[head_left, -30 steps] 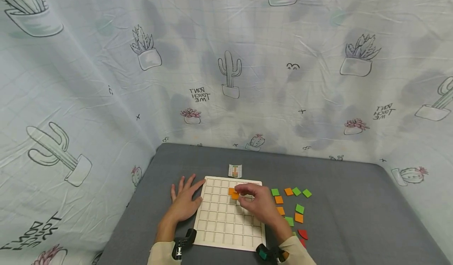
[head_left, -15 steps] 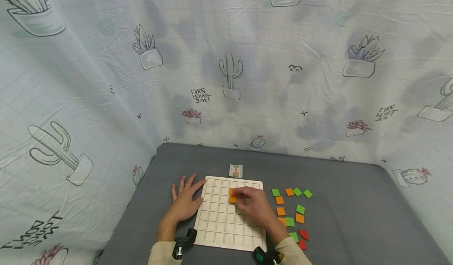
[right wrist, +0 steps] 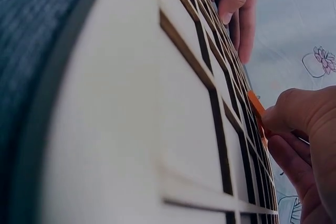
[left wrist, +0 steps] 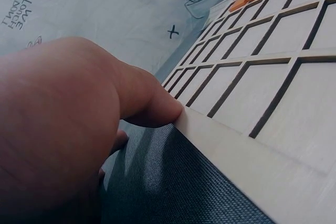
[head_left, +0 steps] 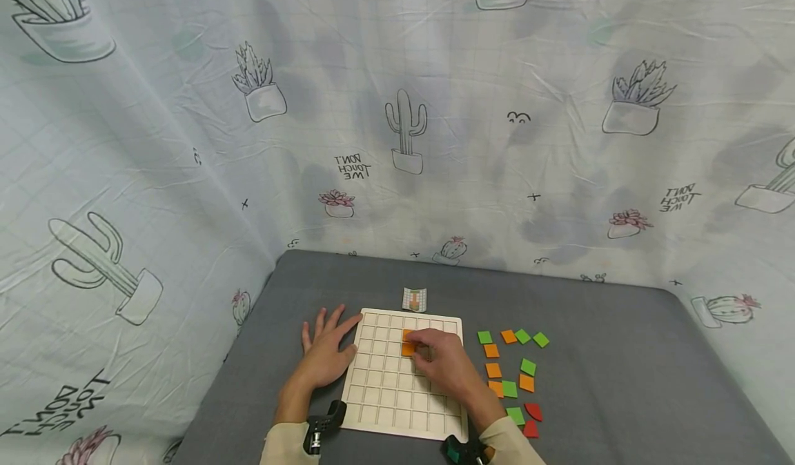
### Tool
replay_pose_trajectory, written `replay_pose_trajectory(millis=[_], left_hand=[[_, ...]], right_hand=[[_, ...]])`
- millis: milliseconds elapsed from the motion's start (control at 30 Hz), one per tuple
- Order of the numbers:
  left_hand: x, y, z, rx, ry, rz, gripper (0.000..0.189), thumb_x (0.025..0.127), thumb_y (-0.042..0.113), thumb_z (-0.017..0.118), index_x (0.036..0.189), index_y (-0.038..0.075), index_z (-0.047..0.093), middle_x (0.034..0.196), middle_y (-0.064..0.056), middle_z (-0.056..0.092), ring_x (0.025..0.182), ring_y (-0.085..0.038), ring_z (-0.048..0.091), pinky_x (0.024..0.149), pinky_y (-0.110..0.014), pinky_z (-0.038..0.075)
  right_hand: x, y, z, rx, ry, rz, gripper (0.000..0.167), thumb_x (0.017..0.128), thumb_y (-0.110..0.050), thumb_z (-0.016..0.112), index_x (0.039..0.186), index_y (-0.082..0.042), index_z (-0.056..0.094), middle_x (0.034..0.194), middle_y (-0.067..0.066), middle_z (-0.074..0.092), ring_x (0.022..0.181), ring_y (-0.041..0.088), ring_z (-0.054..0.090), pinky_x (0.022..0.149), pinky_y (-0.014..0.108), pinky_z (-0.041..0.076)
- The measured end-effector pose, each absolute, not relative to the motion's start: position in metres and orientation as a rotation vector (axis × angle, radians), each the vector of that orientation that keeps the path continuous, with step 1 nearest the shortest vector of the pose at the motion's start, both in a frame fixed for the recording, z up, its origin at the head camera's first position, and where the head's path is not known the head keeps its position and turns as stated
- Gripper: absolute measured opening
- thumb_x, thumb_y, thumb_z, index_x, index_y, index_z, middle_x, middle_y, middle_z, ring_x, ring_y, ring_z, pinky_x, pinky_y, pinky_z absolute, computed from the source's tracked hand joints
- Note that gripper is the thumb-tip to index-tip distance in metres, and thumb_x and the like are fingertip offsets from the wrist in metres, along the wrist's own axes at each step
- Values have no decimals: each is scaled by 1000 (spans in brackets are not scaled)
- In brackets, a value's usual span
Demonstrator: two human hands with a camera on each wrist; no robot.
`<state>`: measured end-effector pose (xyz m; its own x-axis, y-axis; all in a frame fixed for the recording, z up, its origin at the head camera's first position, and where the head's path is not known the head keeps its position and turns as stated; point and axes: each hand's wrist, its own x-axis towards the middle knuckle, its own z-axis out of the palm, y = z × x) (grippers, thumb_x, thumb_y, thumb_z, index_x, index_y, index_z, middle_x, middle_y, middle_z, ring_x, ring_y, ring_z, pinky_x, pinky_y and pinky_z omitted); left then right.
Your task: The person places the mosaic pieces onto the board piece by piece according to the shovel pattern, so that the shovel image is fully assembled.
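While R hand (head_left: 448, 365) pinches tile (head_left: 407, 349), cactus-print cloth (head_left: 459, 72) backs gry tbl (head_left: 621, 368).

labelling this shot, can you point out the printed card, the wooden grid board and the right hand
Printed card (head_left: 415, 300): head view, middle of its face.
Wooden grid board (head_left: 386, 398): head view, bare cell near the front.
Right hand (head_left: 448, 359): head view, back of the hand.

Soft even head-view light, dimmer wrist views, near edge of board (right wrist: 100, 103) blurred at right wrist
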<state>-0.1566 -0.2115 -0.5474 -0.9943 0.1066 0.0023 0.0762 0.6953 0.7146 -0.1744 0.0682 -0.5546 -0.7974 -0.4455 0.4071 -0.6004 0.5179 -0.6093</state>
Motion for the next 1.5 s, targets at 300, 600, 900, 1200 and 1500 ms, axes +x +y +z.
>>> replay_pose_trajectory(millis=[300,600,900,1200,1500], left_hand=[[-157,-213,-549,170,2857,1195,62,100,7,66,161,15,57,179,-24,28,167,-57,1,125,-80,-15],[-157,-213,-549,173,2854,1193,62,101,7,66,161,16,57,179,-24,27,167,-57,1,124,-80,-15],[-157,-212,-549,169,2850,1201,62,101,6,66,161,16,57,179,-24,27,167,-57,1,125,-79,-15],[-157,-214,-551,188,2842,1224,61,102,6,65,161,14,56,179,-25,27,167,-57,1,124,-79,-16],[-155,-213,-548,178,2845,1209,60,102,6,65,161,14,57,179,-25,27,167,-57,1,124,-80,-15]], right_hand=[[-177,66,-556,933,-2559,1005,36,86,5,87,120,-5,83,119,5,83,109,22,80,93,41,67],[-175,67,-551,925,-2576,959,37,86,3,87,122,-7,83,120,5,83,111,23,80,93,42,67],[-171,79,-547,881,-2576,1116,35,89,-2,86,124,-8,83,120,3,83,107,19,81,92,40,67],[-163,100,-538,842,-2578,1308,36,91,-5,86,127,-7,82,122,2,83,104,23,81,92,43,67],[-151,131,-535,809,-2581,1308,39,89,-7,89,127,-9,81,121,2,83,103,24,80,90,46,68]])
